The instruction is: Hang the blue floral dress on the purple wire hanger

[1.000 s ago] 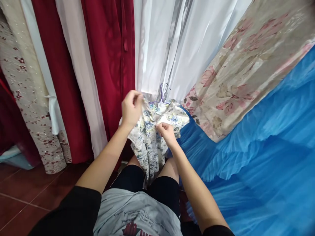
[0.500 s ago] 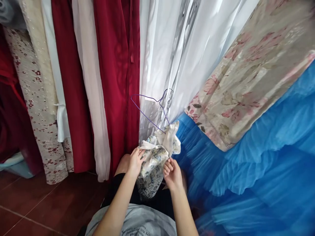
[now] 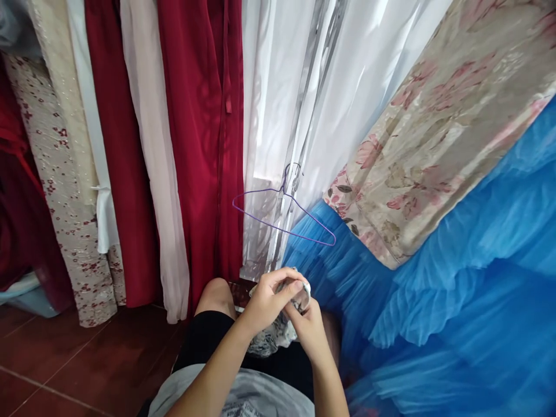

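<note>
The fingers of your left hand (image 3: 264, 304) are bent over, with the thumb and the forefinger close together, and between them they have hold of a whitish garment of soft cloth with a dark pattern (image 3: 270, 341). The fingers of your right hand (image 3: 311, 330) are also nearly closed and pinch the same cloth from the other side, just beside the left ones; how firmly they press I cannot tell, because the left hand covers a part of them. The garment is bunched between your two hands, and its lower part hangs in front of your lap in the black shorts (image 3: 204, 339).

A little farther out, the thin purple wire hanger (image 3: 284, 230) is bare and well clear of your fingers, in front of the long white cloth (image 3: 278, 87) and the ruffled blue tulle (image 3: 456, 301).

In my judgement, the step in hand is the gathering of the loose cloth by both hands, apart from the hanger. The next move seems to call for a light, even grip: one hand should keep the folds while the other finds a free edge, without pulling the thin cloth.
</note>
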### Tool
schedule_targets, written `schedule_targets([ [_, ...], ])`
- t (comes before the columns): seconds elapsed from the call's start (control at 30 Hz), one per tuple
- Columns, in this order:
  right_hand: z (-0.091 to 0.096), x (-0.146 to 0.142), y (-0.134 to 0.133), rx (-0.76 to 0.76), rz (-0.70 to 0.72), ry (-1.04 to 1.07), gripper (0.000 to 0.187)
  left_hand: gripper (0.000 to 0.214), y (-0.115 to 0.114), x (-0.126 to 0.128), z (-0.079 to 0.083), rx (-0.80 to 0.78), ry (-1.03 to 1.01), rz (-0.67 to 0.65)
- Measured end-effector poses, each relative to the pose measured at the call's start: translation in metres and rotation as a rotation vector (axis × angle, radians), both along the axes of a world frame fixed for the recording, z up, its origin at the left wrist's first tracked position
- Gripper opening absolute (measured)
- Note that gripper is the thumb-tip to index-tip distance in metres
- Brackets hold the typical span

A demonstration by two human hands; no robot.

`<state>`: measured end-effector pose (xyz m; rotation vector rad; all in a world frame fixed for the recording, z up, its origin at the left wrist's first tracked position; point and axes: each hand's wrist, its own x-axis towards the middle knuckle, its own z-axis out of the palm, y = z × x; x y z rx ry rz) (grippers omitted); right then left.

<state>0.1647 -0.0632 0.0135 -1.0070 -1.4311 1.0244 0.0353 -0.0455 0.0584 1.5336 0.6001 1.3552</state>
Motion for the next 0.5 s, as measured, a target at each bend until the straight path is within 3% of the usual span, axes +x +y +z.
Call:
schedule_targets([
  [0.13, 0.002, -0.005, -0.012, -0.071, -0.025, 0.107, 0.022, 0.036, 0.007, -0.010, -0.009, 0.096, 0.118, 0.135],
  [0.2, 0.000, -0.004, -0.018, -0.145, -0.073, 0.239, 0.019, 0.048, 0.010, -0.018, -0.016, 0.061, 0.189, 0.004],
  [0.27, -0.001, 0.001, -0.023, -0.241, -0.085, 0.437, 0.016, 0.058, 0.011, -0.026, -0.021, -0.016, 0.242, -0.221],
  [0.37, 0.004, 0.014, -0.033, -0.351, -0.003, 0.668, 0.016, 0.070, 0.009, -0.036, -0.020, -0.083, 0.332, -0.518],
  [0.43, 0.008, 0.022, -0.042, -0.411, 0.085, 0.698, 0.017, 0.070, 0.004, -0.039, -0.018, -0.036, 0.439, -0.628],
  [0.5, 0.012, 0.027, -0.052, -0.455, 0.181, 0.678, 0.017, 0.075, -0.005, -0.037, -0.019, 0.052, 0.507, -0.647],
])
